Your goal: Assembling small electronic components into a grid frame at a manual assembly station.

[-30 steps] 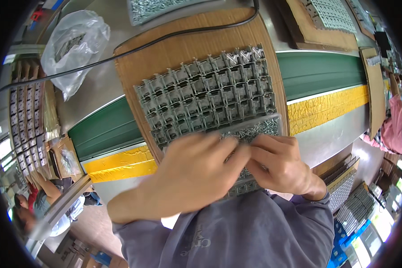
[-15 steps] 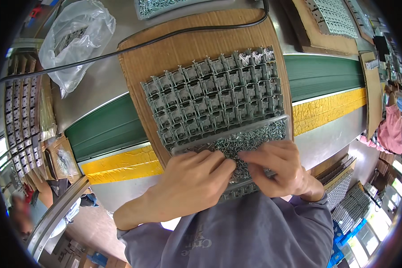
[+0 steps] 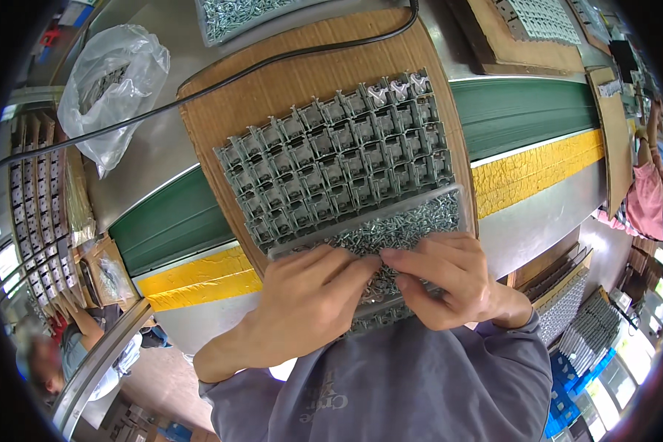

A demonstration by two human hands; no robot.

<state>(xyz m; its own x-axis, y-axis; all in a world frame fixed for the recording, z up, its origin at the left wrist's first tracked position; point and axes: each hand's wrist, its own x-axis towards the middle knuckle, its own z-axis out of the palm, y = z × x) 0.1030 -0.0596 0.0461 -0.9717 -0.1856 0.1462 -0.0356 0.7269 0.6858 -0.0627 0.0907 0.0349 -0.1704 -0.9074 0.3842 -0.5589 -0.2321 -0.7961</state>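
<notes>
Bending its fingers downward, the left hand [image 3: 313, 295] is over a shallow clear plastic tray [image 3: 346, 227]; whether it has hold of something, I cannot tell. Just to its right, the right hand [image 3: 453, 280] is half curled, with a gap between forefinger and thumb; a small piece in its grip I cannot make out. The fingertips of both hands nearly meet, above the small silvery metal screw-like pieces [image 3: 412, 225], which lie in the tray under and just beyond them. Farther ahead of the hands, grey metal U-shaped brackets [image 3: 339, 158] stand in close rows upon a brown flat board [image 3: 287, 85]. Beyond these rows, a thin black cable [image 3: 295, 51] crosses the board.
</notes>
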